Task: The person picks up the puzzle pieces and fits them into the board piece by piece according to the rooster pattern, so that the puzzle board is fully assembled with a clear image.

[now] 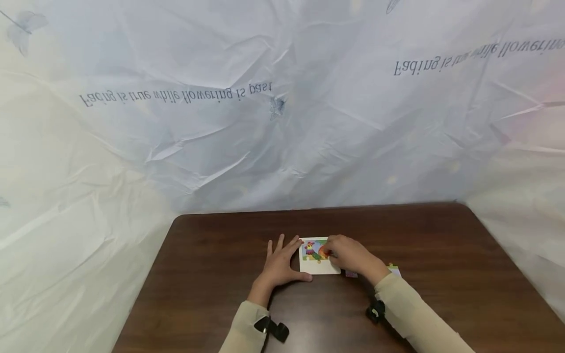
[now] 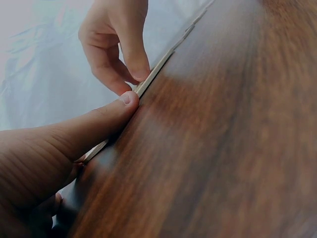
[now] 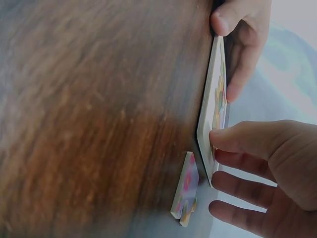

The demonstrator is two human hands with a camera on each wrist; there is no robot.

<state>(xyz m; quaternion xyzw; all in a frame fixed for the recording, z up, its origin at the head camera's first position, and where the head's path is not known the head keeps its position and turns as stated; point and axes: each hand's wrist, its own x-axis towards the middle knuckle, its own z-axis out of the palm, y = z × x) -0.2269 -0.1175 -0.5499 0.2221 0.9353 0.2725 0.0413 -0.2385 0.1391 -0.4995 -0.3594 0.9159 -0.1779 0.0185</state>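
A small white-framed puzzle board (image 1: 314, 268) with a colourful rooster picture lies flat on the table. My left hand (image 1: 281, 264) spreads round its left side, the thumb at the near corner and fingertips at the far corner. In the left wrist view the left thumb (image 2: 130, 98) presses against the board's edge. My right hand (image 1: 348, 252) reaches over the board's right part, thumb and forefinger pinching an orange puzzle piece (image 1: 323, 252) at the picture. The fingers mostly hide that piece. Beside the board's right end lies a loose pinkish puzzle piece (image 3: 185, 188).
Another light puzzle piece (image 1: 394, 269) lies farther right, partly covered by the right forearm. The dark brown wooden table (image 1: 212, 274) has rounded far corners. A pale printed sheet (image 1: 265, 147) hangs behind it. Both wrists wear black straps (image 1: 376, 311).
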